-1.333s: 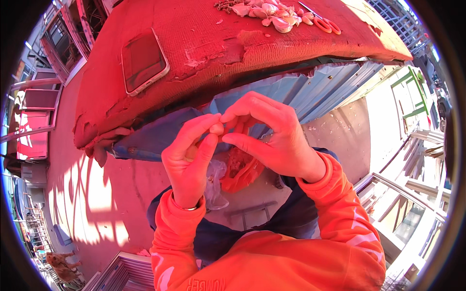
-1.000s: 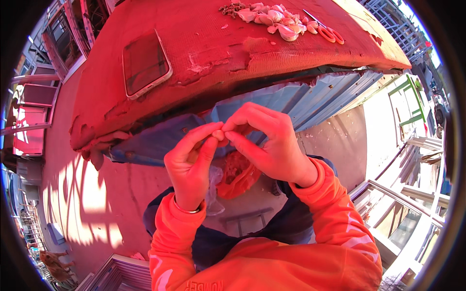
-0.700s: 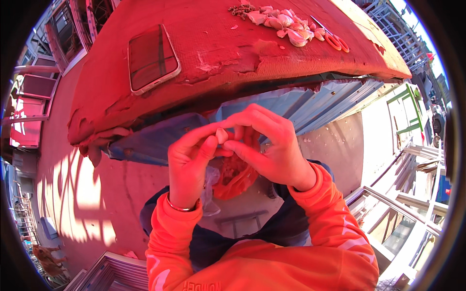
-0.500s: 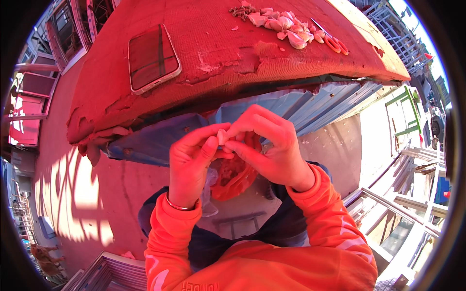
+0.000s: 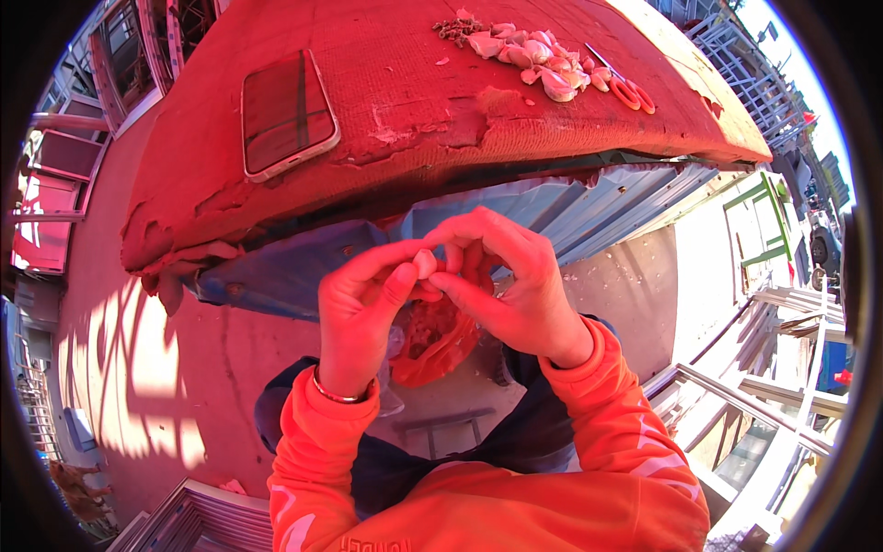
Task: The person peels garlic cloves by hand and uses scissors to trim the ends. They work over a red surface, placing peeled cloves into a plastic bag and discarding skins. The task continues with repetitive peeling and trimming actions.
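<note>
Between the thumb and forefinger of my left hand is a pale garlic clove. My right hand is closed in a pinch against the clove's right side, its thumb and fingertips touching it. Whether a bit of skin is between those fingertips is too small to tell. Below my hands, between my knees, hangs or stands an open red plastic bag, partly hidden by my right hand. A heap of garlic cloves lies on the red-covered tabletop beyond.
Scissors with orange handles lie right of the heap. A phone rests on the left of the tabletop, whose torn front edge hangs over blue corrugated sheet. Metal frames are stacked at right. A brown dog is at lower left.
My right fingertips have shifted slightly off the top of the clove, and more of the clove shows. The whole view has shifted a little; my left hand keeps its pinch.
</note>
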### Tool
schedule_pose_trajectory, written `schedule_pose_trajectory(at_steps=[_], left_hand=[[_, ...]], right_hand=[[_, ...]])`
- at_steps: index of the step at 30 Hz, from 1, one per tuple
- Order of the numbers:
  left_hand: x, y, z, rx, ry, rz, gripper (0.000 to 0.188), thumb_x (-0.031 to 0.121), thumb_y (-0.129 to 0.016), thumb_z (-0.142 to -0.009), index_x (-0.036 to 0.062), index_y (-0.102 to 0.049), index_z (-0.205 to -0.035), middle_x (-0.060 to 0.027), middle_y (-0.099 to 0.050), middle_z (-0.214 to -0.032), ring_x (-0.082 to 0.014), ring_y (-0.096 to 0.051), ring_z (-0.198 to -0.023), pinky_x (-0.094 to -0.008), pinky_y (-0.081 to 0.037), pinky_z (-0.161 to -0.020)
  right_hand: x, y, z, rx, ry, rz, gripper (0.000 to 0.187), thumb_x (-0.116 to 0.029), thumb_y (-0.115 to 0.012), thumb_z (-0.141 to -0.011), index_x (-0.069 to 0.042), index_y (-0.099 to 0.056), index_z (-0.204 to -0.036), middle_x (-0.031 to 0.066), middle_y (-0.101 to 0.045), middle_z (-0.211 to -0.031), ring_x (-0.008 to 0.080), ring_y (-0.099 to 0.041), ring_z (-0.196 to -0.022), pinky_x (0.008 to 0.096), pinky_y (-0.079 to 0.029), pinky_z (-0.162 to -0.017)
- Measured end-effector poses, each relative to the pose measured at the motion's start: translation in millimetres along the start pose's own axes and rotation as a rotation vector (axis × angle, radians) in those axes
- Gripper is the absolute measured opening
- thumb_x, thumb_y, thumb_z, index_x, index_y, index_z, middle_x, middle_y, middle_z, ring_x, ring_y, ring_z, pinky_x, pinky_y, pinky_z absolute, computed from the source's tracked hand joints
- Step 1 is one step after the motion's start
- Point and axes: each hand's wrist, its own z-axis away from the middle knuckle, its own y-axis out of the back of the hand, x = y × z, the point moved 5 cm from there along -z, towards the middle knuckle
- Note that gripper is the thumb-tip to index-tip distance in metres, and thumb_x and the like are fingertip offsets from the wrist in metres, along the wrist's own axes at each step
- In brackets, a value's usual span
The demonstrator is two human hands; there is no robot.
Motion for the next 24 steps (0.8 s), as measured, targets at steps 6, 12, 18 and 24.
schedule_pose_trajectory(at_steps=[6, 12, 18, 24], left_hand=[[4.6, -2.2, -0.7, 0.032, -0.017, -0.064, 0.026, 0.009, -0.065, -0.106, -0.0055, -0.07, -0.128, -0.0107, -0.075, -0.112, -0.0162, -0.072, -0.098, -0.0306, -0.06, -0.089], [9.9, -5.5, 0.3, 0.052, -0.044, -0.091, 0.024, 0.001, -0.066, -0.103, -0.0059, -0.07, -0.125, -0.0121, -0.074, -0.115, -0.0177, -0.072, -0.105, -0.0311, -0.06, -0.093], [14.3, -6.6, 1.6, 0.077, -0.175, -0.216, 0.022, -0.007, -0.067, -0.099, -0.0079, -0.069, -0.121, -0.013, -0.07, -0.118, -0.0185, -0.069, -0.11, -0.0304, -0.057, -0.097], [16.1, -7.3, 2.5, 0.062, -0.243, -0.306, 0.024, -0.011, -0.067, -0.097, -0.0089, -0.069, -0.12, -0.0138, -0.068, -0.12, -0.0193, -0.07, -0.11, -0.0304, -0.057, -0.097]], right_hand=[[0.6, 2.5, -0.4, -0.037, 0.07, 0.062, 0.021, 0.01, -0.077, -0.083, -0.001, -0.067, -0.098, 0.0052, -0.063, -0.092, 0.0103, -0.063, -0.071, 0.0229, -0.049, -0.061], [7.4, 0.8, 1.3, -0.041, -0.002, 0.014, 0.017, 0.008, -0.076, -0.085, 0.001, -0.065, -0.096, 0.0059, -0.064, -0.095, 0.0101, -0.064, -0.073, 0.0236, -0.05, -0.064], [9.0, -1.9, 1.4, -0.008, -0.041, -0.022, 0.013, 0.006, -0.074, -0.088, 0.003, -0.064, -0.097, 0.0066, -0.064, -0.096, 0.0109, -0.065, -0.077, 0.0251, -0.052, -0.069], [6.8, -2.0, 2.3, 0.002, 0.044, 0.023, 0.013, 0.008, -0.071, -0.088, 0.003, -0.063, -0.097, 0.0062, -0.063, -0.091, 0.0099, -0.063, -0.075, 0.0248, -0.051, -0.066]])
